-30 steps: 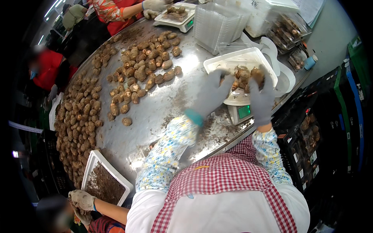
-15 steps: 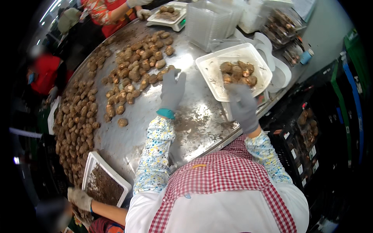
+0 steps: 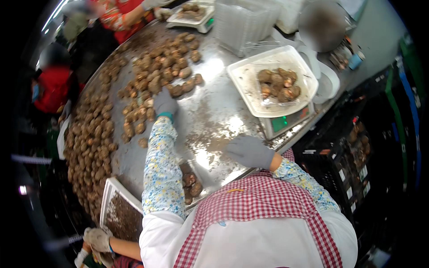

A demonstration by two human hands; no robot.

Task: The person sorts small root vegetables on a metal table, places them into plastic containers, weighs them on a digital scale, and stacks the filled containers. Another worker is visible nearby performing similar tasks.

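Note:
My left hand (image 3: 164,102), in a grey glove, reaches into the middle pile of brown tubers (image 3: 149,76); its fingertips are hard to make out among them. My right hand (image 3: 248,150), also gloved, rests palm down over the metal table (image 3: 210,129) near its front edge, with nothing visible in it. Beyond it a white tray (image 3: 239,76) sits on a digital scale (image 3: 279,125), holding a clear punnet of tubers (image 3: 279,85). Another punnet of tubers (image 3: 193,185) lies partly behind my left forearm.
A large heap (image 3: 87,147) lies left, beside a soil-filled foam box (image 3: 123,210) and a co-worker's gloved hands (image 3: 98,243). Stacked clear containers (image 3: 241,24), a second scale (image 3: 190,20) and other workers (image 3: 53,89) are toward the back. Black crates (image 3: 330,161) stand right.
My hands have left the tray on the scale: my left hand moved leftward into the pile, my right hand down toward the table's front edge. The punnet of tubers remains in the tray.

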